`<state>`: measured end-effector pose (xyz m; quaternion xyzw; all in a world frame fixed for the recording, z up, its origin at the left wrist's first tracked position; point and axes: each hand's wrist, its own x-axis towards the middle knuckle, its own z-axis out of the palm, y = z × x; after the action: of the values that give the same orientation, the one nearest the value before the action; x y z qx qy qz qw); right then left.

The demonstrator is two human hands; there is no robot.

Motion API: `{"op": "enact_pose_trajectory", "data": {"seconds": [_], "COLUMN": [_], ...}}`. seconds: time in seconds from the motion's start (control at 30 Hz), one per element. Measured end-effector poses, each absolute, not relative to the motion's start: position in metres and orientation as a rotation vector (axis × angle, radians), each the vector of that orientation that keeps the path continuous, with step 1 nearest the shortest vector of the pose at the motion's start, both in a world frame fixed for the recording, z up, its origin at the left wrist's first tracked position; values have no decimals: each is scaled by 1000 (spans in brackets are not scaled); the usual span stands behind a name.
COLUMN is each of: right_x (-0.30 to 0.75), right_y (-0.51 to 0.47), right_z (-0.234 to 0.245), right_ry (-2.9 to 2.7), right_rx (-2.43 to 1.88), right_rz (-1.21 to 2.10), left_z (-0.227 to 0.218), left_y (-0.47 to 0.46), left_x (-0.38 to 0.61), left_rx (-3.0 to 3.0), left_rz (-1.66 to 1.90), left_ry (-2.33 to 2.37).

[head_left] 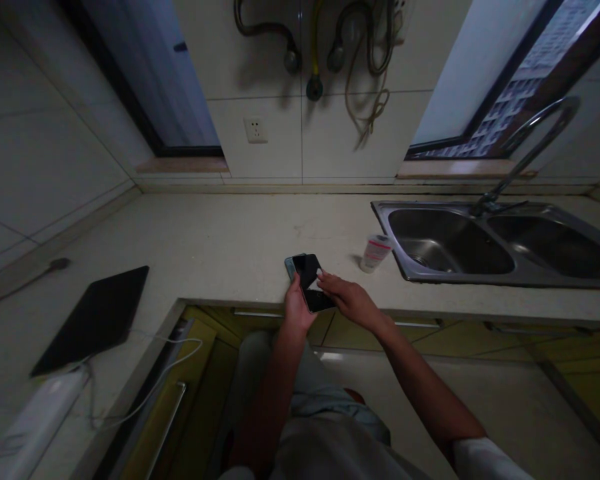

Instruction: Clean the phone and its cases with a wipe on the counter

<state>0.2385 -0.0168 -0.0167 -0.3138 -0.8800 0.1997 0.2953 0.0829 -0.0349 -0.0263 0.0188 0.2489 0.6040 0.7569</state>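
Note:
My left hand grips a black smartphone from below, its dark screen turned up and tilted by the counter's front edge. On that screen the fingers of my right hand press a small white wipe; whether it is paper or cloth I cannot make out. A light-blue flat item shows past the phone's far left edge, mostly hidden behind it. To the right of my hands a clear plastic cup with pink bands and pale contents stands on the counter.
The pale countertop runs along the wall. At right is a double steel sink with a tall faucet. A black tablet-like slab lies at left, near a white power strip and a cable hanging over the edge.

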Motion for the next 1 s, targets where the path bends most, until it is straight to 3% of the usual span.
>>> {"op": "enact_pose_trajectory", "data": {"seconds": [0.23, 0.47, 1.0], "right_x": [196, 202, 222], "right_y": [-16, -48, -63], "right_z": [-5, -1, -22], "right_ry": [-2437, -2543, -2116], "right_rx": [-911, -709, -549], "right_rz": [382, 414, 203], "left_z": [-19, -24, -1], "left_y": [-36, -39, -35], "left_x": [93, 78, 78], "left_rx": [-46, -78, -12], "left_rz": [1362, 1328, 1361], "left_ry": [502, 460, 371]}}
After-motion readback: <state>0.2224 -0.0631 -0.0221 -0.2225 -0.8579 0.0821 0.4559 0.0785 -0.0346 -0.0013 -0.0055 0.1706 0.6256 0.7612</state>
